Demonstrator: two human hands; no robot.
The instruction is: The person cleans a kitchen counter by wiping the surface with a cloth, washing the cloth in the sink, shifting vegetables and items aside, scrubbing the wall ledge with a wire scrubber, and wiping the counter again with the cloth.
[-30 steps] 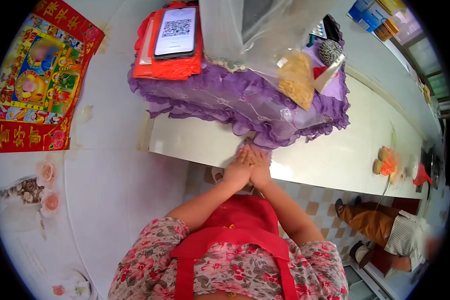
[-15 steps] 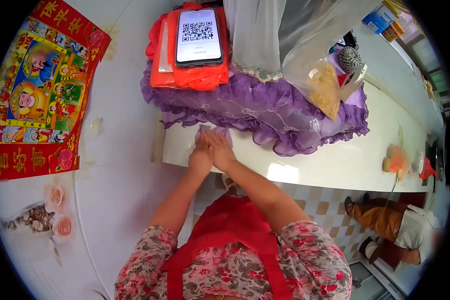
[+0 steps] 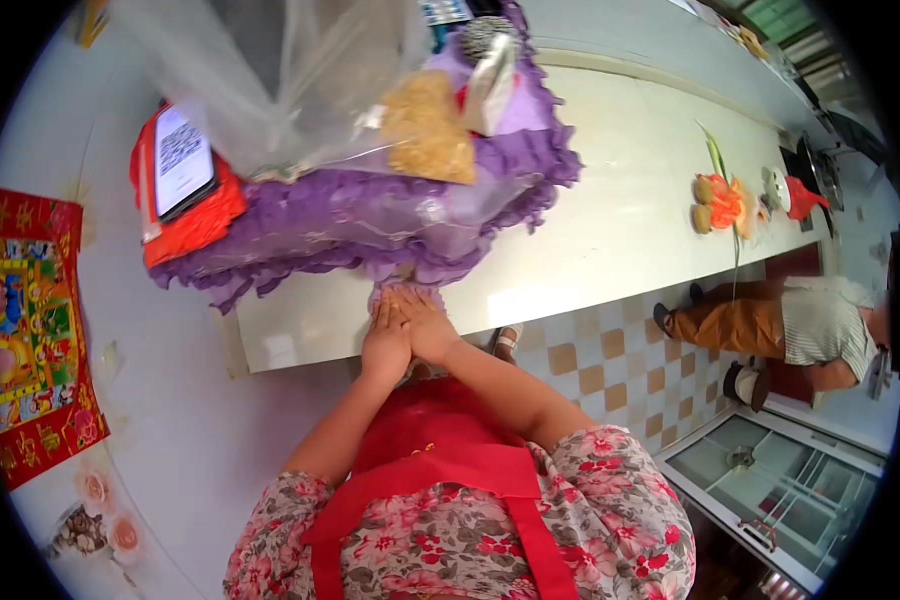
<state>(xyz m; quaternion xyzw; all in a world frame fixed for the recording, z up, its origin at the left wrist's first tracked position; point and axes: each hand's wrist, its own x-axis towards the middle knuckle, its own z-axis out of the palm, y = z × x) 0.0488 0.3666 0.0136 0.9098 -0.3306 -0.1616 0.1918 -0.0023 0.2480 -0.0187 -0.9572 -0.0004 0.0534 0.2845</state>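
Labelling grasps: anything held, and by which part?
No grip visible: the left hand and right hand lie flat over the middle of a light purple cloth on the white counter. Any fingertip pinch can't be told.

Beneath the left hand (image 3: 385, 342) and right hand (image 3: 428, 325), we see only the edges of the mauve cloth (image 3: 430, 298); both palms are hidden, and we cannot tell how the cloth is folded. The ruffled purple cover (image 3: 330, 225) conceals what it drapes over. Small writing on the smartphone (image 3: 182, 165) is illegible to us, and the phone covers part of the red plastic bag (image 3: 210, 222). The sheer white fabric (image 3: 310, 90) and the blister pack (image 3: 445, 11) run off the top edge. We cannot identify the yellowish pieces inside the clear bag (image 3: 425, 125). The dark rim crops the red poster (image 3: 30, 340). The other person's (image 3: 820, 320) head is blurred and their hands are indistinct to us.
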